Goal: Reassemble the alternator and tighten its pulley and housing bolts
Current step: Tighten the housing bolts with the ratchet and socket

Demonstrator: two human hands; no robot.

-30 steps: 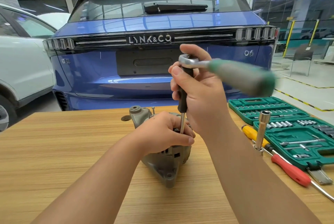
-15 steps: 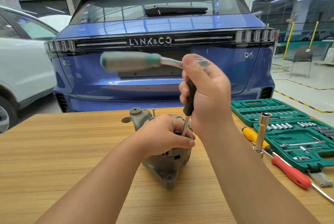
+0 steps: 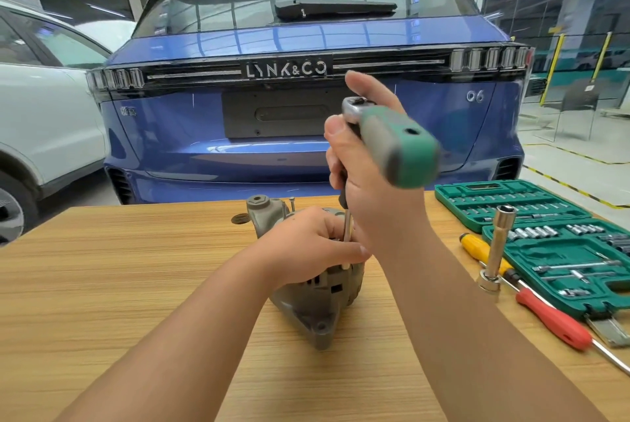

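Note:
A grey alternator (image 3: 315, 305) stands on the wooden table (image 3: 119, 285). My left hand (image 3: 306, 247) grips its top and covers the bolt. A thin steel extension shaft (image 3: 347, 234) rises from under those fingers into a black grip. My right hand (image 3: 371, 189) holds that black grip, thumb up, just below the ratchet head (image 3: 354, 106). The ratchet's grey and green handle (image 3: 399, 145) points toward me and to the right, blurred. A mounting ear (image 3: 262, 208) of the alternator shows behind my left hand.
An open green socket set case (image 3: 531, 213) lies at the right. Beside it are a yellow screwdriver (image 3: 477, 246), a red screwdriver (image 3: 552, 319) and a long socket (image 3: 499, 244) standing upright. A dark washer (image 3: 240, 218) lies behind the alternator. A blue car (image 3: 289, 114) is parked beyond the table.
The ratchet handle has swung from pointing right, to pointing left, to pointing toward me and right now. My left hand has stayed on the alternator.

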